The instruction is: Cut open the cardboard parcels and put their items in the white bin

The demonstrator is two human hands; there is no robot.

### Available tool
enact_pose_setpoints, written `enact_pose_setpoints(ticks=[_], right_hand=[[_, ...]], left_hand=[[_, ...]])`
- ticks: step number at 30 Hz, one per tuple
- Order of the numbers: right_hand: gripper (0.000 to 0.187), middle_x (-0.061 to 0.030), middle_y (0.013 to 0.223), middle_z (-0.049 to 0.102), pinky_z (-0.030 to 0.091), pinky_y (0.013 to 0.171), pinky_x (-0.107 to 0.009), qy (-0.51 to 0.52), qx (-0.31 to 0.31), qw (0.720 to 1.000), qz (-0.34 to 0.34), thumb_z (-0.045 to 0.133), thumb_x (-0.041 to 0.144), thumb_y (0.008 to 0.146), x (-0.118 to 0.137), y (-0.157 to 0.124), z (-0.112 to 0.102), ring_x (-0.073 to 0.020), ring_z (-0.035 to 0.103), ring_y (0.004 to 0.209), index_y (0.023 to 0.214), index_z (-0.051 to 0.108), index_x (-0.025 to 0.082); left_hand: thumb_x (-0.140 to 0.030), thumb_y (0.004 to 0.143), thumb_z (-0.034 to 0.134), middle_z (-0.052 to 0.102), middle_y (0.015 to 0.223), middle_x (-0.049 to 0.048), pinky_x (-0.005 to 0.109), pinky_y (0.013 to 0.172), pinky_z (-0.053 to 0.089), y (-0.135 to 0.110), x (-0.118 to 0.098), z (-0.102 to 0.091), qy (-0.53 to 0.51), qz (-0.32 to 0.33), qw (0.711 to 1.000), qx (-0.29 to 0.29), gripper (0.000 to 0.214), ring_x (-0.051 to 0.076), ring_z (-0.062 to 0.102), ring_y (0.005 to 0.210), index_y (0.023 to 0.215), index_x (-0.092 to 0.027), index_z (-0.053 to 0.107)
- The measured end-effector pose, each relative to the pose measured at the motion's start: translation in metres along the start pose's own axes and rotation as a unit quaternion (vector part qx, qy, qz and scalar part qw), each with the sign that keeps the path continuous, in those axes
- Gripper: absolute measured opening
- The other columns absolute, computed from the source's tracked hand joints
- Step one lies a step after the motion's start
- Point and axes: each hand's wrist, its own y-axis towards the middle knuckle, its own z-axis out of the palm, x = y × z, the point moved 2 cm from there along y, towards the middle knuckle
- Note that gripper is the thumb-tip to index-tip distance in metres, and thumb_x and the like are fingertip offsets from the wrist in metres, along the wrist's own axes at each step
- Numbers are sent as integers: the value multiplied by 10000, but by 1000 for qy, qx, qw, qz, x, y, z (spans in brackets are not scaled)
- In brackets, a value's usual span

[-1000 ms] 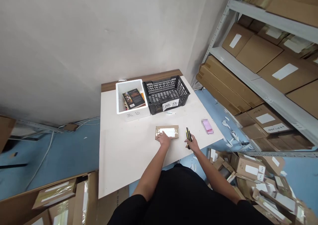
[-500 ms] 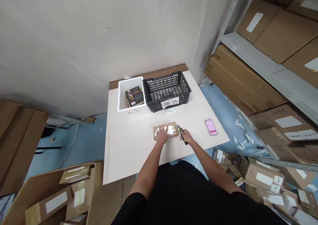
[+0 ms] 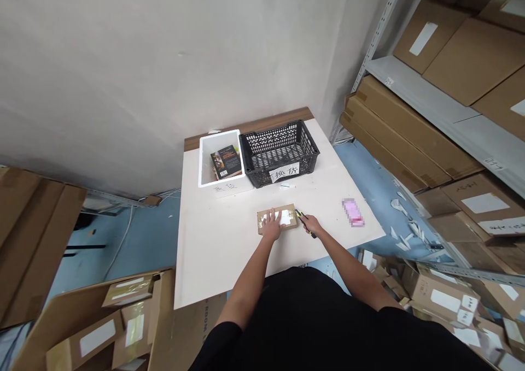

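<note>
A small taped cardboard box (image 3: 290,222) with a white label lies on the white tabletop near its front edge. My left hand (image 3: 271,226) rests on top of it, fingers spread over the label and tape. My right hand (image 3: 312,224) is closed around a black and yellow utility knife (image 3: 304,218). The knife's front end is at the right end of the box; whether the blade touches the tape is too small to tell.
Behind the box stand a white foam bin (image 3: 200,160) holding a book (image 3: 226,162) and a black plastic crate (image 3: 262,177). A pink blurred object (image 3: 353,212) lies at the right. Shelves of cartons (image 3: 463,54) flank the table (image 3: 205,251); an open carton (image 3: 164,305) holds parcels at lower left.
The knife in my right hand has come to the box's right end and tilted flatter. My left hand stays on the box. The whole view has shifted slightly.
</note>
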Motion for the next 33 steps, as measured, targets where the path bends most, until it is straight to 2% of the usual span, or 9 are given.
enact_pose_setpoints(ticks=[7,12,18,23,25,28,31,33], right_hand=[[403,67,485,527,364,400,-198,-2,17,1000,1,529,544,1026,9,0,0,-94,478,356,782,491,225],[404,69,472,511,355,404,-205,-73,40,997,-12,570,531,1011,14,1,-10,-91,452,338,764,487,223],[422,67,465,508,356,406,-207,-81,55,995,1,581,558,1000,-1,-15,-10,-96,455,344,757,475,230],[421,60,467,518,366,405,-212,-79,76,994,-10,582,544,990,-17,-31,-7,-103,469,343,729,470,233],[428,65,473,515,375,406,-213,-50,55,997,-14,560,578,984,-23,-34,-8,-108,477,351,742,469,237],[432,72,514,519,426,440,-214,23,-44,998,-28,493,628,985,-30,-39,-5,-117,523,395,786,459,247],[403,66,586,561,481,505,-222,41,-109,993,-26,569,629,941,-33,-42,15,-133,598,473,844,452,255],[410,42,685,621,502,539,-231,18,-107,994,-11,653,617,894,-29,-39,37,-153,651,553,907,451,261]], left_hand=[[-558,1027,386,-28,1771,0,534,1284,188,5,0,3,-7,-7,1000,3,741,297,-3,1628,1683,-371,98],[-553,1029,373,-28,1771,7,541,1283,183,3,-3,4,-5,-6,1000,-7,737,300,5,1628,1685,-364,94],[-549,1034,360,-28,1772,14,546,1285,170,4,-5,5,0,-9,1000,-3,723,309,-2,1628,1686,-349,120],[-557,1029,384,36,1776,7,549,1277,189,4,-6,3,-2,-11,1000,-12,716,309,21,1627,1679,-368,153],[-573,1018,420,73,1775,14,543,1262,229,2,-5,-2,-5,-8,1000,-24,725,315,58,1623,1673,-376,182],[-622,981,491,207,1751,44,535,1231,287,-1,1,-15,-6,10,998,-54,729,333,183,1591,1640,-374,301],[-613,1006,434,355,1686,64,522,1228,283,-5,12,-33,-7,12,996,-84,627,324,279,1546,1582,-364,428],[-543,1044,353,369,1677,64,523,1230,269,-10,20,-40,-10,-10,997,-79,579,314,257,1558,1594,-371,406]])
